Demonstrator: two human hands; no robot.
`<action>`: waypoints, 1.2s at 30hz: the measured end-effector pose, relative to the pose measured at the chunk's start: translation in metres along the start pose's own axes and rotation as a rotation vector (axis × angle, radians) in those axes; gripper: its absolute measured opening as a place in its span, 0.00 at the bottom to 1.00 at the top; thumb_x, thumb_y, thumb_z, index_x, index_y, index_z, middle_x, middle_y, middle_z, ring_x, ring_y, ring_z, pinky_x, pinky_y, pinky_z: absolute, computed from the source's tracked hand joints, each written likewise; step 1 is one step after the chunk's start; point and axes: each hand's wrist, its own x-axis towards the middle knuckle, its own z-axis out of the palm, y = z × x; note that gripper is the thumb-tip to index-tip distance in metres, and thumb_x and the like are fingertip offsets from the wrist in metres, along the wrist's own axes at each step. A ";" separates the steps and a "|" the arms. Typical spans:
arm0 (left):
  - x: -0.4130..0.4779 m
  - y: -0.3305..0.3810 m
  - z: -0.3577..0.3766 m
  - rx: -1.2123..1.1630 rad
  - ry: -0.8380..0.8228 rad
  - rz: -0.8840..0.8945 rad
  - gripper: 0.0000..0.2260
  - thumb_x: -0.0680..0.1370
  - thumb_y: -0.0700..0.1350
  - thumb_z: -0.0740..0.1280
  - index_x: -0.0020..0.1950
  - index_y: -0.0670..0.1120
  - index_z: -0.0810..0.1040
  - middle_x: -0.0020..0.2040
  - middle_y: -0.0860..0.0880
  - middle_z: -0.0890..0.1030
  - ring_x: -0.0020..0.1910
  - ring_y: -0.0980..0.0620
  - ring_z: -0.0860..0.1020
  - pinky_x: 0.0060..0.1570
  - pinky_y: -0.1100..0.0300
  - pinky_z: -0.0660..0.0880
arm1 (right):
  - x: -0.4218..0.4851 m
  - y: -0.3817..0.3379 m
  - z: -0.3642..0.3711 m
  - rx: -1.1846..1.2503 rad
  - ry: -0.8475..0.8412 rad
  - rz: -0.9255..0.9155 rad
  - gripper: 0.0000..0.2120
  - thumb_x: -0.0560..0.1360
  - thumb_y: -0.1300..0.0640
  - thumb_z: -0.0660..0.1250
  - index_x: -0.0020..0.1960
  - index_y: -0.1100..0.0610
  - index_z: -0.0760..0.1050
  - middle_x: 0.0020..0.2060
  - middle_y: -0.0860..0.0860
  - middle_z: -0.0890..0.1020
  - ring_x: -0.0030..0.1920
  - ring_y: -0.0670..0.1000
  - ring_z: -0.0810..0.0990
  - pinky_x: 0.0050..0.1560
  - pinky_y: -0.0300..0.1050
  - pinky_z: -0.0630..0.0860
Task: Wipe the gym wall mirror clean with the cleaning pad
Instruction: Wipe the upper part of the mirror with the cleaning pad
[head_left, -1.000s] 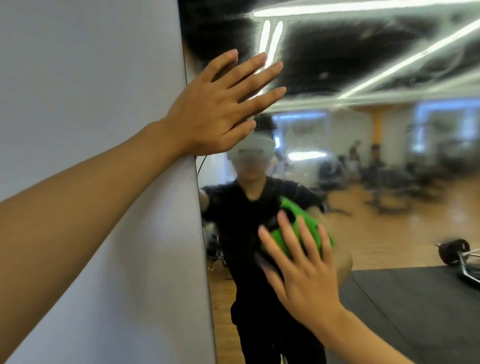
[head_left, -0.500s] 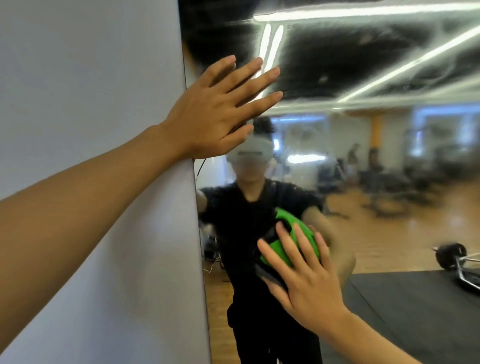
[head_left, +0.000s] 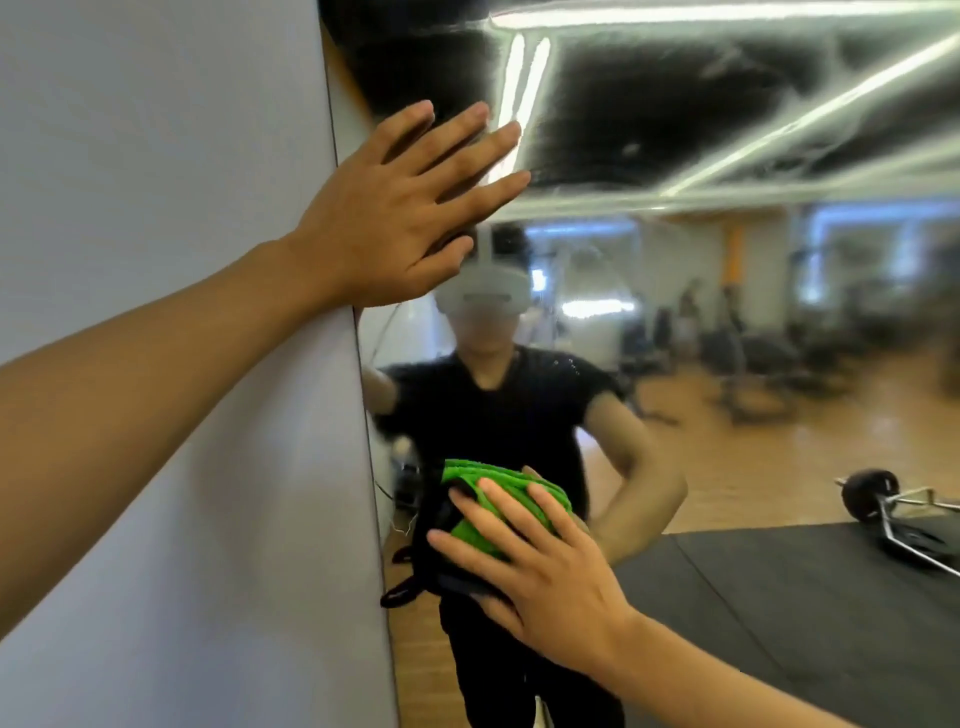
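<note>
Wiping stroke low on the left part of the mirror (head_left: 727, 312). The right hand (head_left: 540, 566) lies with spread, nearly straight fingers over the green cleaning pad (head_left: 493, 499), pressing it flat against the glass just right of the mirror's left edge; the open palm likely serves to spread pressure across the whole pad rather than pinch it. A black strap or backing (head_left: 415, 582) hangs from the pad's lower left side. The left hand (head_left: 400, 223), fingers straight and fanned apart, rests flat where the grey wall (head_left: 156, 260) meets the mirror, higher up and well apart from the pad, probably as a brace to steady the body against the stroke. Streaks cross the upper glass, which suggests that area is not yet wiped. A barbell (head_left: 872, 493) appears in reflection at far right. No brand, label or legible writing is visible.
</note>
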 end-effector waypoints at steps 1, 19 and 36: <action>-0.001 0.000 0.000 -0.002 0.005 0.001 0.28 0.88 0.56 0.46 0.88 0.52 0.51 0.87 0.45 0.51 0.86 0.42 0.49 0.83 0.40 0.49 | -0.003 0.018 -0.004 -0.019 -0.013 -0.064 0.34 0.81 0.38 0.60 0.84 0.41 0.54 0.84 0.49 0.54 0.84 0.53 0.50 0.82 0.58 0.44; -0.026 0.024 0.006 0.004 0.035 -0.112 0.31 0.87 0.62 0.49 0.87 0.49 0.53 0.87 0.43 0.53 0.86 0.41 0.51 0.82 0.39 0.52 | 0.052 0.084 -0.032 0.010 0.205 0.452 0.32 0.83 0.40 0.59 0.84 0.46 0.56 0.84 0.55 0.54 0.84 0.58 0.52 0.82 0.60 0.45; -0.027 0.024 0.011 -0.012 0.054 -0.125 0.31 0.86 0.62 0.49 0.87 0.50 0.54 0.86 0.43 0.54 0.86 0.41 0.52 0.82 0.40 0.52 | 0.092 -0.001 -0.016 0.029 0.124 0.084 0.32 0.82 0.41 0.59 0.84 0.44 0.56 0.83 0.53 0.56 0.84 0.57 0.50 0.83 0.59 0.43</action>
